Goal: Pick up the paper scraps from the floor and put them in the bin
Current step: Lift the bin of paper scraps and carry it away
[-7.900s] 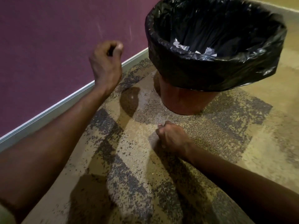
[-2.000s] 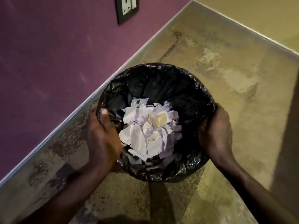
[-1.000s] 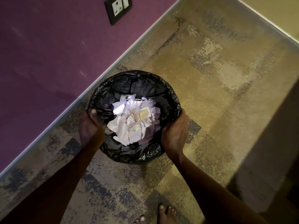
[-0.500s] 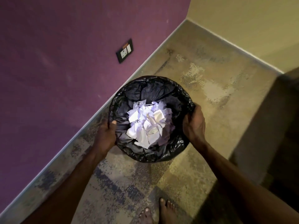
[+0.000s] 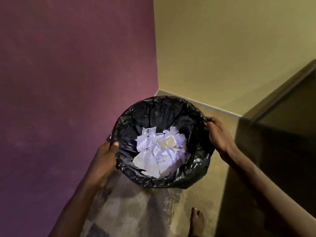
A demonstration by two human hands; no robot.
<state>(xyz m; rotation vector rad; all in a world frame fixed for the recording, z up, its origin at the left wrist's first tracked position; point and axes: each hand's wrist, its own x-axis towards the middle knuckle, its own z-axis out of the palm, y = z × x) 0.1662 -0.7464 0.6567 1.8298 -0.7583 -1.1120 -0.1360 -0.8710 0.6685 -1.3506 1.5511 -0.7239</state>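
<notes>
Compared with half a second ago, the view has tipped upward: the wall socket is out of sight, the purple wall and yellow wall fill the upper picture, and the round bin lined with a crinkled black plastic bag appears larger and closer to the corner where the two walls meet. Only one bare foot shows now, on the mottled carpeted floor, where two were seen before.

On the left, the left hand grips the bin's rim, its grip clamped there with the thumb hooked over the edge onto the liner. In the middle, the bin's open mouth faces up toward the camera, tilted slightly so the near rim sits lower; its long axis runs from mouth to base, away from the viewer. The crumpled white paper scraps lie heaped inside, at the bottom. On the right, the right hand holds the opposite rim, grip closed on the bag's edge. Farther right stands a dark brown piece of furniture.
</notes>
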